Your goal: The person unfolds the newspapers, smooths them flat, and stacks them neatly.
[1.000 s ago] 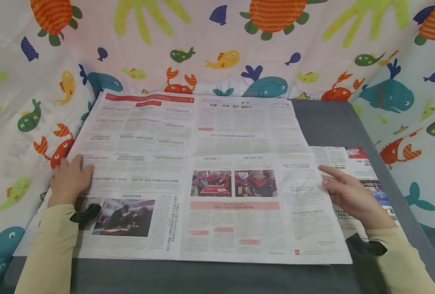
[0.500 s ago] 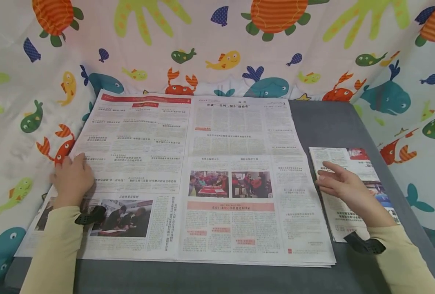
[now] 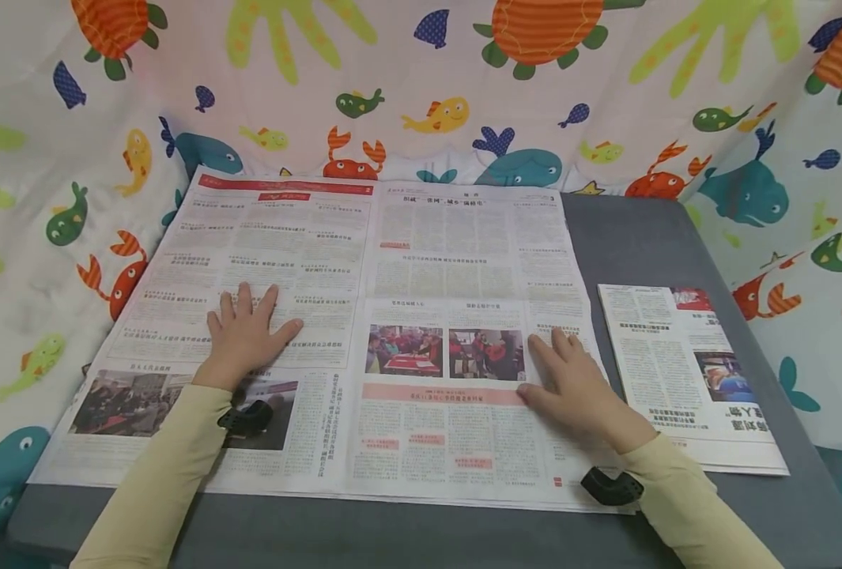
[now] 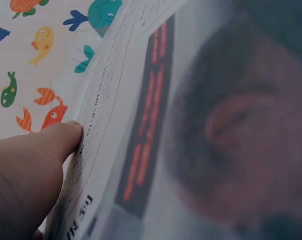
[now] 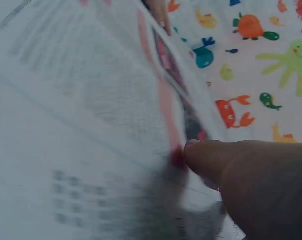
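A large newspaper (image 3: 428,276) lies spread on a grey table, its two facing pages showing columns of print and several photos. My left hand (image 3: 246,332) rests on the left page with fingers straight and spread. On the right page, over the outer columns beside the photos, lies my right hand (image 3: 573,387) with its fingers extended. In the left wrist view the left thumb (image 4: 51,155) is against the printed paper (image 4: 106,135). The right thumb (image 5: 216,160) touches the sheet (image 5: 106,100) in the right wrist view, where much of the print is blurred.
A folded newspaper (image 3: 655,356) lies to the right of the open one. The grey table (image 3: 392,537) shows along the front and right. A cloth (image 3: 392,63) printed with sea animals stands around the back and sides.
My left hand has moved right from the newspaper's left edge onto its left page. My right hand has moved left from over the folded newspaper onto the right page. The open sheets' right edge has shifted left.
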Motion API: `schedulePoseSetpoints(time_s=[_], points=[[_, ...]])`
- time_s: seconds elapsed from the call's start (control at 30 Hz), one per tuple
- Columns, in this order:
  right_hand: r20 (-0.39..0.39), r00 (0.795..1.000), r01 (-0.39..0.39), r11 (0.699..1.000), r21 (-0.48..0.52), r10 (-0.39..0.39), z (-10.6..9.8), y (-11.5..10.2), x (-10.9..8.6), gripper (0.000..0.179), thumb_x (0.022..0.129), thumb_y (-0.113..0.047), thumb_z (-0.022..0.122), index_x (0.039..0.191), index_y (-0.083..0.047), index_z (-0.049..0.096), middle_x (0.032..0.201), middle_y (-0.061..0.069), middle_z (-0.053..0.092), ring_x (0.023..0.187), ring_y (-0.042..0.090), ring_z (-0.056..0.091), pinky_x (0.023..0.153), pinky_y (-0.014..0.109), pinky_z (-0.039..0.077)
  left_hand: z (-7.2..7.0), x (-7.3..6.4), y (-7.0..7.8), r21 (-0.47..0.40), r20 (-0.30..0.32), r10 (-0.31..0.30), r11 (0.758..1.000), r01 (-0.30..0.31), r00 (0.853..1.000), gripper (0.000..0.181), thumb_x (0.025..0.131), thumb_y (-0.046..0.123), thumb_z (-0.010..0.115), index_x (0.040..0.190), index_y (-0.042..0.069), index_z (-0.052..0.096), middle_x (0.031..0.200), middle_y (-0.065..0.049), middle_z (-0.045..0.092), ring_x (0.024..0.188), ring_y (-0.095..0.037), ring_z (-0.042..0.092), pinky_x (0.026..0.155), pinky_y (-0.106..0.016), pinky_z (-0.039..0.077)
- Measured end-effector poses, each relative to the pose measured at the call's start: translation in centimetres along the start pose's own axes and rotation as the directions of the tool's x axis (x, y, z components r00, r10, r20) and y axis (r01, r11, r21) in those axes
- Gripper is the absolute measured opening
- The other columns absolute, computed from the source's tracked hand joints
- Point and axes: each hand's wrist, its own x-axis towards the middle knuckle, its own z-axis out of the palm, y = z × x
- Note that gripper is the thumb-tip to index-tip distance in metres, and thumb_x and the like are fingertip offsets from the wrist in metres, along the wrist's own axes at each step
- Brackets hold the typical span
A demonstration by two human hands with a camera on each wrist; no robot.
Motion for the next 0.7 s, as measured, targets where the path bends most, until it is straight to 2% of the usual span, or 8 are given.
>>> schedulePoseSetpoints(time_s=[0.13,0.3,0.43,0.5,0.57,0.7], points=[[0.014,0.999,-0.031,0.999,-0.039,0.032,1.1,0.1,-0.3,0.082,0.094,-0.045,0.066,0.157,-0.003,0.036,0.163,0.038,0.015,0.150,0.063,0.010,0.114,0.079,0.017,0.1,0.3,-0.2,-0.010,-0.015,0.004,1.000,-0.004,1.000,0.089,0.098,0.060,0.052,0.162,0.007,0.020,0.166,-0.036,-0.001,0.151,-0.062,-0.008,0.113,-0.082,-0.002],[0.018,0.999,-0.044,0.998,-0.051,0.045,1.1,0.1,-0.6,0.082,0.094,-0.047,0.065,0.158,-0.004,0.035,0.164,0.037,0.015,0.150,0.062,0.010,0.114,0.079,0.017,0.0,0.5,-0.2,-0.026,-0.005,-0.003,1.000,0.003,1.000,0.087,0.099,0.060,0.050,0.163,0.008,0.021,0.167,-0.035,-0.001,0.152,-0.061,-0.009,0.113,-0.082,-0.003],[0.041,0.998,-0.054,0.997,-0.056,0.057,0.5,-0.6,-0.3,0.081,0.095,-0.048,0.065,0.157,-0.004,0.037,0.164,0.038,0.017,0.150,0.062,0.012,0.115,0.078,0.016,-0.5,0.2,0.8,-0.018,0.001,-0.011,1.000,0.011,1.000,0.082,0.102,0.057,0.044,0.162,0.007,0.022,0.166,-0.036,0.000,0.151,-0.063,-0.008,0.112,-0.082,-0.002],[0.035,0.998,-0.041,0.998,-0.057,0.043,0.1,-1.6,0.5,0.080,0.095,-0.046,0.065,0.156,-0.003,0.038,0.163,0.039,0.018,0.150,0.062,0.013,0.116,0.077,0.015,-0.9,0.0,2.3,-0.005,0.003,0.017,1.000,-0.017,1.000,0.077,0.104,0.054,0.041,0.162,0.007,0.023,0.166,-0.037,0.001,0.151,-0.064,-0.006,0.113,-0.082,-0.001],[0.022,1.000,-0.015,0.999,-0.049,0.016,-0.2,-3.0,1.9,0.079,0.095,-0.045,0.066,0.156,-0.002,0.038,0.163,0.038,0.019,0.151,0.061,0.014,0.117,0.076,0.015,-1.1,0.0,4.5,0.010,0.021,0.072,0.997,-0.072,0.997,0.072,0.105,0.050,0.040,0.163,0.009,0.024,0.167,-0.035,0.002,0.152,-0.062,-0.004,0.115,-0.079,0.000],[0.002,0.997,0.077,0.996,-0.039,-0.076,0.1,-6.7,5.8,0.079,0.098,-0.044,0.065,0.159,-0.005,0.034,0.165,0.034,0.018,0.152,0.057,0.016,0.119,0.073,0.016,-0.3,0.2,9.6,0.037,0.088,0.224,0.973,-0.228,0.971,0.066,0.107,0.045,0.040,0.163,0.015,0.025,0.169,-0.029,0.005,0.154,-0.057,-0.001,0.120,-0.075,0.002]])
